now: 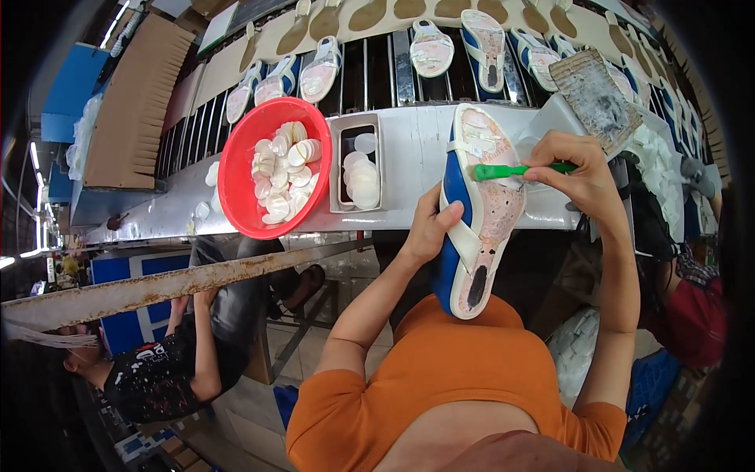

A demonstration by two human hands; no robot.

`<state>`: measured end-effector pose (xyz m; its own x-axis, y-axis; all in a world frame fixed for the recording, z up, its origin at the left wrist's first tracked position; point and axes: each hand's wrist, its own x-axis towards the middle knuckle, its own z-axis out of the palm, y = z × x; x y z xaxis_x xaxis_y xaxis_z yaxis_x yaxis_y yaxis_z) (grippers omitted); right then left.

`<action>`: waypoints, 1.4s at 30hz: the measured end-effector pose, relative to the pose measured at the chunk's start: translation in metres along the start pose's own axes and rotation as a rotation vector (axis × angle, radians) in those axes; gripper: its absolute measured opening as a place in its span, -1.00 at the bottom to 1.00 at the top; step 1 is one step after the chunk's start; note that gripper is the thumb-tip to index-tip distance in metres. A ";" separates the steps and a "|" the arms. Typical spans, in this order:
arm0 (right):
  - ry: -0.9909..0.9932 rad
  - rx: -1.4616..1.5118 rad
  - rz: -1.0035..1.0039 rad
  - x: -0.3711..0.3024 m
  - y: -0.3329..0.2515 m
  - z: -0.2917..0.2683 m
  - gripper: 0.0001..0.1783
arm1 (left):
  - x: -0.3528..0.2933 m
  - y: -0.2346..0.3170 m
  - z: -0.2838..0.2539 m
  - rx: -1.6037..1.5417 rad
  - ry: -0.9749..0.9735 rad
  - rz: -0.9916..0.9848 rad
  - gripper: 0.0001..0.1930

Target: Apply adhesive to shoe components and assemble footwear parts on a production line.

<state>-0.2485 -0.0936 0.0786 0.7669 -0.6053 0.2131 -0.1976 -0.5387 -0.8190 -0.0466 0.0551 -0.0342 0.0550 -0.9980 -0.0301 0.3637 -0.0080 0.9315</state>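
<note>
My left hand [431, 226] grips a blue-and-white shoe upper [497, 214] by its left side, thumb over the white edge. Its underside faces up, bare and pinkish, with a dark strip at the narrow end near my body. In my right hand [580, 169], a slim green brush [503, 171] like a toothbrush is pinched between thumb and fingers. The brush's head lies across the wide part of the underside; its bristles are hidden. Left of the shoe, a red basin [230, 169] holds many round whitish discs, and a small white box [333, 175] holds several more.
Beyond the metal worktable [409, 134] runs a roller conveyor [363, 75] carrying more upturned shoes [431, 49] and a row of soles [368, 14]. A stained cardboard piece [595, 96] stands at right. A rusty bar [157, 287] crosses the left, near a seated person [157, 377].
</note>
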 end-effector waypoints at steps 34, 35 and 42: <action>0.085 -0.203 0.003 -0.038 -0.027 0.032 -0.86 | 0.029 0.001 -0.005 -0.134 0.242 0.108 -0.39; 0.014 -0.257 -0.024 -0.041 -0.036 0.034 -0.86 | 0.029 0.002 -0.008 -0.131 0.253 0.111 -0.39; 0.074 -0.243 -0.019 -0.031 -0.040 0.031 -0.81 | 0.039 0.001 -0.009 -0.134 0.230 0.133 -0.39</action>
<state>-0.2455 -0.0350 0.0888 0.7265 -0.6307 0.2729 -0.3315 -0.6695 -0.6647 -0.0351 0.0169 -0.0374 0.3141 -0.9494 -0.0072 0.4584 0.1451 0.8769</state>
